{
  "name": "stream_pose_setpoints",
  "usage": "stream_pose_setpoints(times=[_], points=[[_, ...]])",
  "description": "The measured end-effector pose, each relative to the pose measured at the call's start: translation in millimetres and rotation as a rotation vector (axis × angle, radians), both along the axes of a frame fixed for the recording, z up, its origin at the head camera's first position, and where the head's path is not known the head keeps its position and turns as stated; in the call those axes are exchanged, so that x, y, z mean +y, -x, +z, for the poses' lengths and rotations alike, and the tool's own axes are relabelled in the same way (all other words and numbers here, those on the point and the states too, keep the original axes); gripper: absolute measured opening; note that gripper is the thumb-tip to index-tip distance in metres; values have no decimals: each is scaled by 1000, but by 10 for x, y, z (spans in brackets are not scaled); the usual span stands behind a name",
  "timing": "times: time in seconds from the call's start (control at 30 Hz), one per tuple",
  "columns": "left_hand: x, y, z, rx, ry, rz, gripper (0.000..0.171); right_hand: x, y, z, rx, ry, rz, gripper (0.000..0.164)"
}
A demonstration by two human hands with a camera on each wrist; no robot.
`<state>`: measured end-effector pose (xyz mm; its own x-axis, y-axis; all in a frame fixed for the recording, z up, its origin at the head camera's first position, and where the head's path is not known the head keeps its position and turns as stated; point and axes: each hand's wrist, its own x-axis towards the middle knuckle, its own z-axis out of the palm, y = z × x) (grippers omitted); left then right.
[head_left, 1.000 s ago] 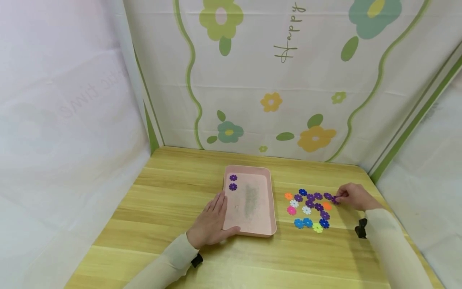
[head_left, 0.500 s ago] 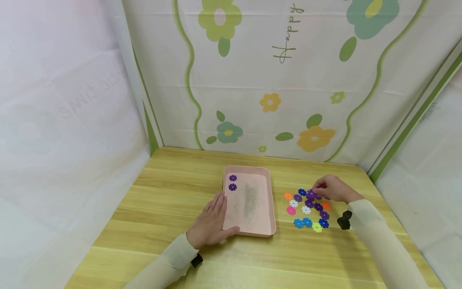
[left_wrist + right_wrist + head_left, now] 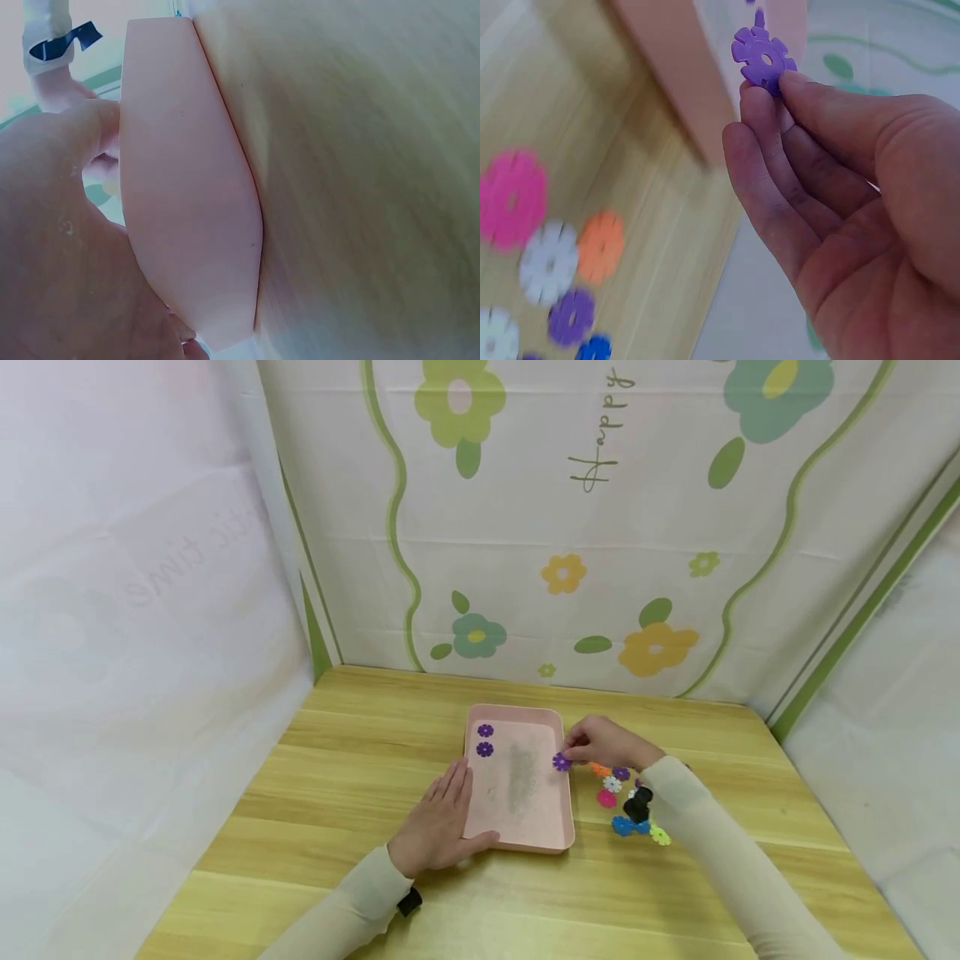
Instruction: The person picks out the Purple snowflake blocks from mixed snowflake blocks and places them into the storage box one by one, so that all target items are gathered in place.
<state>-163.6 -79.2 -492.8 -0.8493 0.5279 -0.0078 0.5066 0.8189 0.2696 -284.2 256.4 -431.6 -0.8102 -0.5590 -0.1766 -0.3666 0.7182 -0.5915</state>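
On wooden table [image 3: 360,727], pink tray [image 3: 546,818]; two purple discs [image 3: 481,750] inside, near far left corner. Left hand [image 3: 435,827], fingers extended, rests on tray's near left corner. Held disc [image 3: 755,64]: purple, notched rim, central hole; at tray's right edge, pinched between thumb and fingers of right hand [image 3: 609,744]. Multicoloured loose discs [image 3: 606,797] right of tray.

The left hand [image 3: 67,240] touches the rim of a pink tray [image 3: 187,172] on a wood-grain tabletop [image 3: 360,180] (beyond, a sleeve [image 3: 46,19] bears a black strap [image 3: 52,49]).
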Motion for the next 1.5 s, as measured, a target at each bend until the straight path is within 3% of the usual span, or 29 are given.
stream_pose_setpoints(times=[0.3, 0.53, 0.77, 1.0, 1.33, 1.5], points=[[20, 3, 0, -12, 2, 5, 108, -733, 55, -61, 7, -3, 101, 14], [37, -11, 24, 20, -12, -26, 106, -1029, 126, -182, 11, -17, 82, 14], [39, -14, 21, -5, -15, -8, 107, -1180, 155, -346, -16, 36, -11, 13], [27, -8, 28, 17, -15, -9, 106, -1246, 124, -485, -92, 100, -107, 13], [7, 0, 9, 40, -9, -11, 105, -1320, 99, -456, -83, 72, -149, 14], [-2, -2, 12, 23, -9, -2, 106, -1333, 113, -385, -74, 30, -116, 13]])
